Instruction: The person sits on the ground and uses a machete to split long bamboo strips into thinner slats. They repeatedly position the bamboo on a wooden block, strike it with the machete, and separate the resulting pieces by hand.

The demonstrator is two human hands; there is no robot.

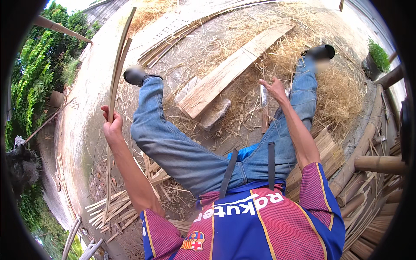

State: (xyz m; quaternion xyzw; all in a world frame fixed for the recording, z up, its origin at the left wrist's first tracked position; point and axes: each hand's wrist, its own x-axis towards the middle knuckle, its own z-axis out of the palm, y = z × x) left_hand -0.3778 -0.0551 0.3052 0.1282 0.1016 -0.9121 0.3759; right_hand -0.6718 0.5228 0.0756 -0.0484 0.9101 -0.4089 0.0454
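left hand (113, 125), nine o'clock, clamped on bamboo strips (117, 73); right hand (276, 90), two o'clock, digits apart, near knife (264, 97).

Around you spreads a pale concrete ground (80, 125), lit by bright daylight that nearly whitens its far part. To your left grow dense leafy green shrubs (32, 73), near a grey wall (102, 14); to your right are a dark-potted green plant (378, 57) and thick bamboo poles (378, 164).
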